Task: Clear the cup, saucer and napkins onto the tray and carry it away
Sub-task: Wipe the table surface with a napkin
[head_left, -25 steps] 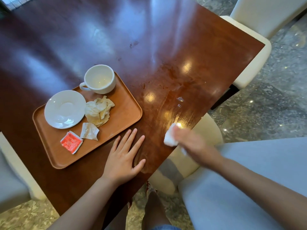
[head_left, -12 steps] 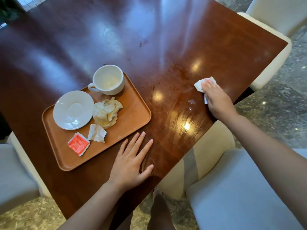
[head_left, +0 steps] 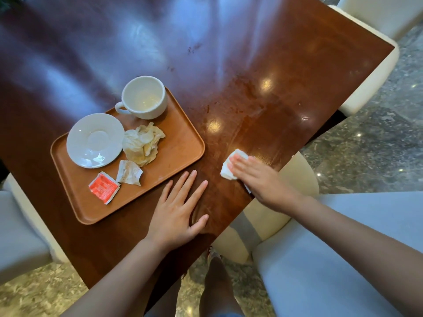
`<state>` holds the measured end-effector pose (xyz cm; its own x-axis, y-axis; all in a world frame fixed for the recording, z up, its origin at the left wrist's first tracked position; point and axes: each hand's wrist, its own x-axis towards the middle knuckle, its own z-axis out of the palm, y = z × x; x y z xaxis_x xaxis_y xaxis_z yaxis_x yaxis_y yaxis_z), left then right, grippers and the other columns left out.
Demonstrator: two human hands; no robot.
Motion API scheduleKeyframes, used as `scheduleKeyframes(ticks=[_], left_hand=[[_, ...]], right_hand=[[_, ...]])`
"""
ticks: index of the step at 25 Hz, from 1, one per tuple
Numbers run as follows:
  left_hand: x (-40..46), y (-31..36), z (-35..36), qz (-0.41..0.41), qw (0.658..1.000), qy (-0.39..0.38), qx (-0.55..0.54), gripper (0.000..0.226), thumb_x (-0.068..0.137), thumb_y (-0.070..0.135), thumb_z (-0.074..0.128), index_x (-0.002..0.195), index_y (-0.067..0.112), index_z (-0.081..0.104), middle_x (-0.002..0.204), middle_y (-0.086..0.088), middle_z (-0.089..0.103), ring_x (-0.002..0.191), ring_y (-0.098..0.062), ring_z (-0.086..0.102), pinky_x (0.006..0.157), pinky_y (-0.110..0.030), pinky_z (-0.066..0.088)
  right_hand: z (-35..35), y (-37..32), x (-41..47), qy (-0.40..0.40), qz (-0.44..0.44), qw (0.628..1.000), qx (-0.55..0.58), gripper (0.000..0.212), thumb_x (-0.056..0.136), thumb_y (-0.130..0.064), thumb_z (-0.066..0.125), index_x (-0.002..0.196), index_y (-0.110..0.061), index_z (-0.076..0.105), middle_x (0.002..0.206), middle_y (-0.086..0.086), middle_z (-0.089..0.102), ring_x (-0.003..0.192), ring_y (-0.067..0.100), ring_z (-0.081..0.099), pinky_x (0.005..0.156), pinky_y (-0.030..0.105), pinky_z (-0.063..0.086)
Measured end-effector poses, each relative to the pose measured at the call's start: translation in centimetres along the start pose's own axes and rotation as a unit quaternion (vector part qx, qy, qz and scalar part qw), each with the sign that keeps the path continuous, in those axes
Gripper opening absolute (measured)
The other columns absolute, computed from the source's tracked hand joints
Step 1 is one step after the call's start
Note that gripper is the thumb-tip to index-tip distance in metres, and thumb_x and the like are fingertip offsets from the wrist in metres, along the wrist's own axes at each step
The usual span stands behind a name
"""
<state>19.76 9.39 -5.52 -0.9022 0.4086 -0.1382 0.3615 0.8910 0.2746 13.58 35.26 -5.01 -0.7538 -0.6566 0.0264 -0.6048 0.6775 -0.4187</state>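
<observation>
An orange-brown tray (head_left: 176, 154) lies on the dark wooden table (head_left: 286, 72). On it stand a white cup (head_left: 143, 98) at the far corner and a white saucer (head_left: 95, 140) left of a crumpled, stained napkin (head_left: 143, 144). A small torn paper wrapper (head_left: 128, 173) and a red sachet (head_left: 104, 187) lie nearer me on the tray. My left hand (head_left: 177, 213) rests flat on the table just right of the tray, fingers spread. My right hand (head_left: 263, 181) presses a folded white napkin (head_left: 231, 163) against the tabletop near its right edge.
Cream upholstered chairs stand at the far right (head_left: 370, 83), just under the table's right edge (head_left: 295, 177) and at the left (head_left: 18, 229). A pale grey seat (head_left: 320, 259) is at lower right. My legs and the marble floor (head_left: 377, 156) show below the table's near corner.
My right hand has swept the white napkin back across the table, from the far right edge towards me and the tray. My left hand has stayed flat beside the tray.
</observation>
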Motion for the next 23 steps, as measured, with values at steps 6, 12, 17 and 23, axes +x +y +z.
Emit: scheduleKeyframes(ticks=[6, 12, 17, 23], left_hand=[[0.0, 0.0, -0.1, 0.000, 1.000, 0.007, -0.008, 0.072, 0.084, 0.057, 0.042, 0.148, 0.032, 0.018, 0.158, -0.003, 0.013, 0.145, -0.017, 0.005, 0.116, -0.044, 0.011], [0.1, 0.1, -0.1, -0.001, 1.000, 0.005, -0.008, 0.071, 0.085, 0.058, 0.040, 0.148, 0.033, 0.018, 0.158, -0.003, 0.014, 0.145, -0.018, 0.005, 0.116, -0.046, 0.014], [0.0, 0.1, -0.2, 0.000, 1.000, 0.010, -0.013, 0.071, 0.085, 0.057, 0.040, 0.147, 0.031, 0.020, 0.157, -0.004, 0.016, 0.145, -0.019, 0.007, 0.115, -0.048, 0.015], [0.0, 0.1, -0.2, -0.001, 1.000, 0.008, -0.006, 0.070, 0.085, 0.057, 0.040, 0.147, 0.031, 0.020, 0.157, -0.005, 0.016, 0.145, -0.018, 0.005, 0.116, -0.044, 0.010]], right_hand=[[-0.3, 0.0, -0.4, -0.023, 0.005, 1.000, 0.003, 0.055, 0.092, 0.002, 0.044, 0.144, -0.009, 0.029, 0.152, 0.008, 0.031, 0.141, 0.014, 0.016, 0.116, 0.045, 0.021], [-1.6, -0.7, 0.1, 0.051, -0.033, 0.994, -0.096, 0.031, 0.074, -0.001, 0.069, 0.104, -0.010, 0.067, 0.128, 0.017, 0.059, 0.119, 0.036, 0.053, 0.094, 0.049, 0.046], [-1.3, -2.0, -0.5, 0.068, -0.030, 0.993, -0.094, 0.040, 0.078, 0.006, 0.039, 0.105, 0.001, 0.068, 0.109, 0.018, 0.070, 0.101, 0.035, 0.066, 0.068, 0.041, 0.060], [0.3, -4.8, -2.3, 0.065, -0.024, 0.997, -0.020, 0.044, 0.066, 0.018, 0.070, 0.107, 0.002, 0.068, 0.113, 0.017, 0.069, 0.107, 0.033, 0.064, 0.078, 0.045, 0.059]])
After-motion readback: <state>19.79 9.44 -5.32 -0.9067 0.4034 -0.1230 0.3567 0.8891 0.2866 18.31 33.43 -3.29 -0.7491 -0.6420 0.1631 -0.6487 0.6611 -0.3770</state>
